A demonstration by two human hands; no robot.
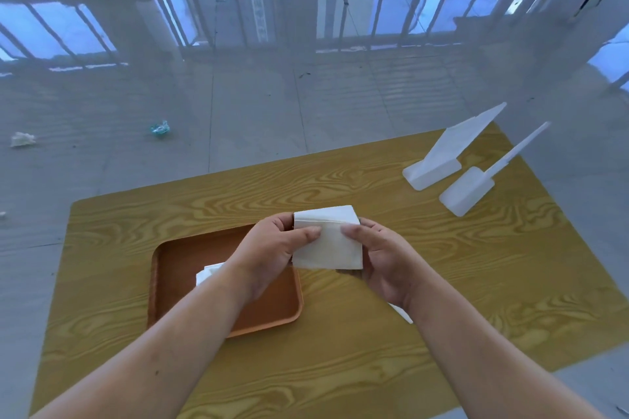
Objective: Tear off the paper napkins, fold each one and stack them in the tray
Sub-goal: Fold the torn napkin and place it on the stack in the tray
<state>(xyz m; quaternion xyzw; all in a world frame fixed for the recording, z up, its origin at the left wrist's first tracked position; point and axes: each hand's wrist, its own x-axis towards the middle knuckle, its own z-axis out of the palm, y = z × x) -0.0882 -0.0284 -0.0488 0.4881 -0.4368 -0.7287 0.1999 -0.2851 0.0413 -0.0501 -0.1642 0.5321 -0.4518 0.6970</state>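
Both hands hold one white napkin (328,241) above the table (374,367), just right of the tray (272,313): the left hand (272,248) pinches its left edge with the thumb on top, and the right hand (381,258) grips its right side the same way, fingers closed behind the paper. In the tray a bit of white paper (207,274) shows past the left wrist. Two white stands (442,167) sit well apart at the table's far right.

One tray (272,313), two white plastic stands (439,167) (468,190), one held napkin (328,241), two hands (269,248) (384,258), two floor scraps (160,128) (22,139).
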